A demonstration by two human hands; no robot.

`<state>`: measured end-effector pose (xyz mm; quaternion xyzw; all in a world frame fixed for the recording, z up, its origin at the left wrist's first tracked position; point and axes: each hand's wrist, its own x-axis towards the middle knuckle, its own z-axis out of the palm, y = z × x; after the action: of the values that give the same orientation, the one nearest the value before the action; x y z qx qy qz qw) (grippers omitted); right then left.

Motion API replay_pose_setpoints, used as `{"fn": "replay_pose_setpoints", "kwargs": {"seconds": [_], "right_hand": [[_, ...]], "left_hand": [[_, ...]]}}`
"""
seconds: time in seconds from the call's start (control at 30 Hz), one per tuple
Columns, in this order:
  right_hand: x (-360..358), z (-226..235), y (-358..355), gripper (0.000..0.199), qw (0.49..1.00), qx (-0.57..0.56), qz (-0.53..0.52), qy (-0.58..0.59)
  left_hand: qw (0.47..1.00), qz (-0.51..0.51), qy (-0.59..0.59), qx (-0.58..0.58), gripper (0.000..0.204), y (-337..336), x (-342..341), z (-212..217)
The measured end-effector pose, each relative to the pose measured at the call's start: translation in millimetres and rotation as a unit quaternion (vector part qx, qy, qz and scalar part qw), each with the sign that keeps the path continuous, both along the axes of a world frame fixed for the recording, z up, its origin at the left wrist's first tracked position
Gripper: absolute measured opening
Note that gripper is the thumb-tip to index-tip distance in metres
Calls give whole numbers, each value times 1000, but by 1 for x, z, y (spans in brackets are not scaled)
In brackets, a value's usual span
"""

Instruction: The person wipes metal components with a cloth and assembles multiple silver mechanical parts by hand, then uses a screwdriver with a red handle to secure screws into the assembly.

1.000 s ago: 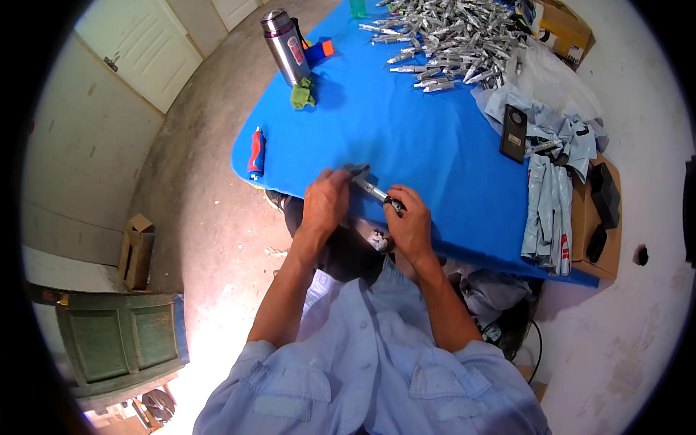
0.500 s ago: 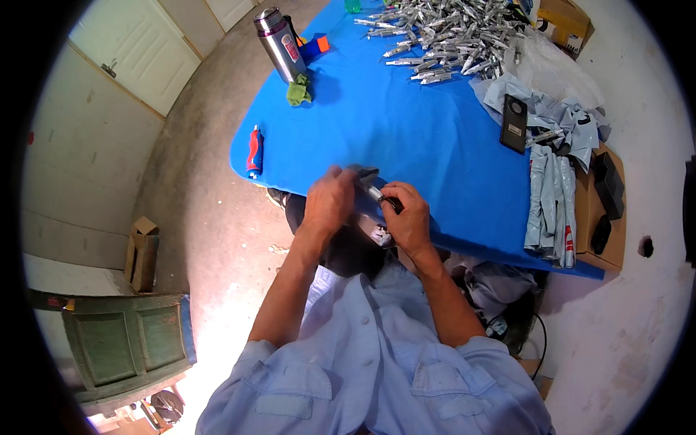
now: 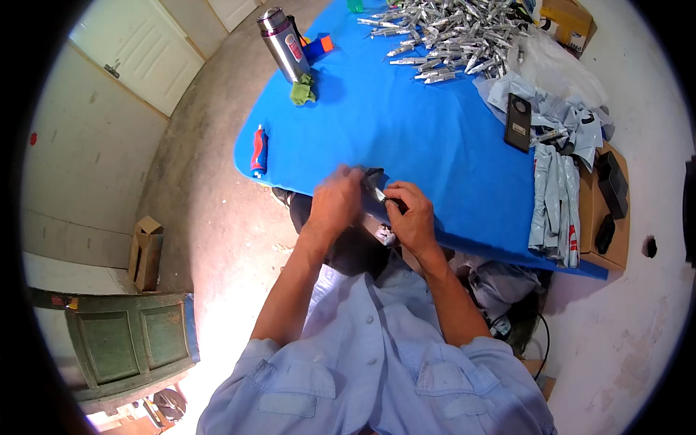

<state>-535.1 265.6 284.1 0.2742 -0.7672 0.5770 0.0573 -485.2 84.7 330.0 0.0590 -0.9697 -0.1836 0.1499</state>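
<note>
At the near edge of the blue-covered table (image 3: 348, 123), my two hands meet over a slim silver tool with a black part (image 3: 376, 191). My right hand (image 3: 412, 221) is closed round its dark end. My left hand (image 3: 336, 201) is smeared by motion at the other end, fingers bent in, with a dark grey cloth-like piece (image 3: 373, 174) at its fingertips. The tool's exact kind is too small to tell, and fingers cover much of it. A red and blue screwdriver-like tool (image 3: 259, 151) lies to the left of my hands.
Many slim silver tools (image 3: 464, 40) are heaped at the far side. A steel flask (image 3: 284, 47) stands far left beside a green cloth (image 3: 302, 90). On the right are a black phone (image 3: 518, 123), grey plastic bags (image 3: 554, 206) and a cardboard box (image 3: 615, 246).
My left hand keeps moving in small, blurred motions by the silver tool. My right hand keeps its grip. The whole view has shifted slightly.
</note>
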Motion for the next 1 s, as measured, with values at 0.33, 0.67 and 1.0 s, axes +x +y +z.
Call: {"fn": "replay_pose_setpoints", "kwargs": {"seconds": [0.33, 0.67, 1.0], "right_hand": [[-1, -8, 0, 16, 1000, -9, -29, 4], [1, -4, -3, 16, 999, -28, -22, -28], [-3, -1, -2, 14, 999, -10, -20, 36]], "left_hand": [[996, -74, 47, 29, 8, 43, 11, 6], [998, -32, 45, -6, 10, 4, 1, 0], [997, -55, 43, -18, 9, 21, 12, -1]]}}
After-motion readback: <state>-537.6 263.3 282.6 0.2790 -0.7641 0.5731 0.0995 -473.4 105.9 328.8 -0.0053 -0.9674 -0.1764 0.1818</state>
